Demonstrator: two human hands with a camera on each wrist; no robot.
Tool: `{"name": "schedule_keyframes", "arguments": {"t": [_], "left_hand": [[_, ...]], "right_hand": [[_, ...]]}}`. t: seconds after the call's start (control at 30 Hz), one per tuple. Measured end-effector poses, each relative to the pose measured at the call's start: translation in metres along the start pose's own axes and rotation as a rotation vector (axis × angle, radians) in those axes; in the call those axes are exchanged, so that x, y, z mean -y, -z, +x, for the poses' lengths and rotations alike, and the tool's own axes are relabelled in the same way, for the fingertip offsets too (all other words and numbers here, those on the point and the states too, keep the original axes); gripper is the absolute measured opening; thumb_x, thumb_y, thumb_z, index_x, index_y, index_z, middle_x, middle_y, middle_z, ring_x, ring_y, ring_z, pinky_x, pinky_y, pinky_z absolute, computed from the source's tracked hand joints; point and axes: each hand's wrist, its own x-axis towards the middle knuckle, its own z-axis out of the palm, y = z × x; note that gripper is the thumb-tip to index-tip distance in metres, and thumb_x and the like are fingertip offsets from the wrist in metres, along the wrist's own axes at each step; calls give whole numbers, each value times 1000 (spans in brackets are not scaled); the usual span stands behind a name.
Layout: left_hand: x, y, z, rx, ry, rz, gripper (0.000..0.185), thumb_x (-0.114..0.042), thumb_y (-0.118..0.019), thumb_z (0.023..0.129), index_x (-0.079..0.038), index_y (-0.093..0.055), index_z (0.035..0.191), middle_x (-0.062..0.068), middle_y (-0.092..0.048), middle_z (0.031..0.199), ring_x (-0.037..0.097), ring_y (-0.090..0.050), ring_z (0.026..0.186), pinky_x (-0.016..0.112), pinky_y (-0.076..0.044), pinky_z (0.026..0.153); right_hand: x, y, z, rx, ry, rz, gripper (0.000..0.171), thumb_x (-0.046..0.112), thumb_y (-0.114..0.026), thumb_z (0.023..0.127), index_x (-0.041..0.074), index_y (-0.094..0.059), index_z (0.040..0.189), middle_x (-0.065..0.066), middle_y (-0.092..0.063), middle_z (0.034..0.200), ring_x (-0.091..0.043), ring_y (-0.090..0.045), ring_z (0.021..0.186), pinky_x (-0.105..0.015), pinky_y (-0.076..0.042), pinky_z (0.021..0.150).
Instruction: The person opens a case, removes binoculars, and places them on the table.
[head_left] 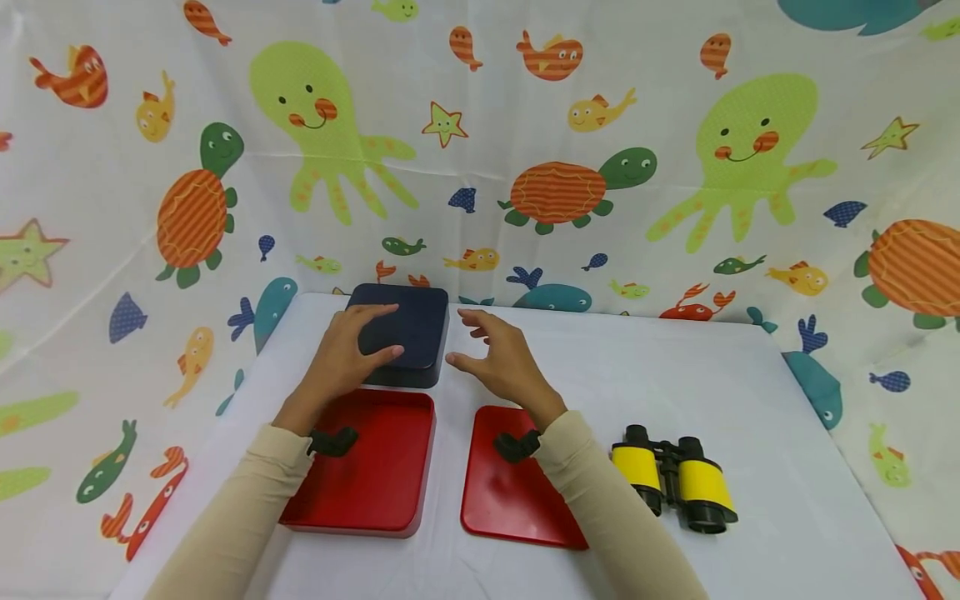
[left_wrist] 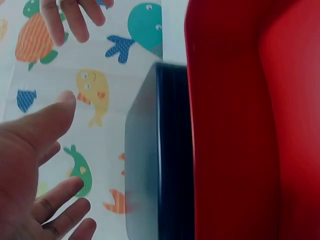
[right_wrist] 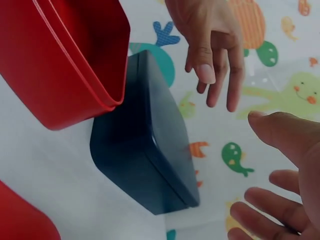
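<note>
While left hand hovers, right hand mirrors it.

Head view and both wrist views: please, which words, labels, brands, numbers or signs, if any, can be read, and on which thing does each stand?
None: no readable text shows on the dark blue box, the open red box, the red lid or the yellow binoculars. The patterned cloth carries pictures only.

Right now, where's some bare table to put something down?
The white table is bare beyond the binoculars, right of the right hand, and between the binoculars and the table's right edge. It's crowded toward the left: the navy box, red box and red lid sit close together.
</note>
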Motion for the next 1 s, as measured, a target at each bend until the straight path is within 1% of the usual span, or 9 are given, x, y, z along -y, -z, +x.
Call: {"name": "schedule_keyframes", "arguments": {"t": [0.07,0.23,0.37,0.47,0.63,0.77,0.87,1.0], "left_hand": [[5,5,2,8,28,15,71,-28,-84,92,-17,-55,156,22,-49,161,46,-40,148,71,-39,118],[18,17,5,27,80,42,74,-31,-83,92,-20,-52,158,23,-45,164,48,-36,150,73,-36,119],[29,23,8,39,108,54,74,-31,-82,93,-20,-50,159,25,-43,165,50,-34,151,75,-34,120],[37,27,10,45,120,44,74,-30,-82,93,-20,-50,159,25,-42,165,50,-33,152,75,-33,120],[51,28,9,60,127,11,75,-28,-81,94,-18,-48,161,25,-41,166,50,-34,151,71,-39,118],[60,28,10,72,143,-8,77,-29,-81,95,-18,-46,162,27,-39,166,51,-37,150,70,-42,116],[66,27,13,86,166,-27,78,-30,-81,95,-18,-44,163,27,-37,167,54,-39,148,72,-42,115],[71,27,14,116,208,-53,80,-31,-81,95,-20,-41,164,26,-34,169,55,-39,149,74,-41,115]], "right_hand": [[2,-4,5,6,-11,11,75,34,-84,92,24,-50,159,-7,-63,151,-29,-66,129,-48,-60,105],[5,-14,16,24,-38,45,79,36,-84,93,25,-47,161,-9,-59,155,-33,-65,132,-50,-60,104],[5,-22,24,34,-60,46,81,39,-83,93,26,-44,163,-9,-55,158,-34,-65,133,-49,-60,103],[3,-28,30,39,-69,42,82,38,-83,93,27,-42,164,-10,-53,160,-34,-64,133,-49,-61,103],[-2,-39,38,58,-83,26,84,37,-83,93,26,-41,164,-10,-49,164,-33,-62,131,-48,-61,100],[-4,-45,44,67,-103,16,84,38,-84,92,26,-41,164,-11,-50,162,-30,-63,128,-45,-62,98],[-5,-49,48,70,-123,24,85,39,-84,92,24,-42,164,-12,-51,160,-30,-64,127,-44,-62,98],[-9,-56,53,78,-150,29,84,38,-84,92,23,-42,163,-14,-51,158,-28,-66,124,-43,-62,98]]}}
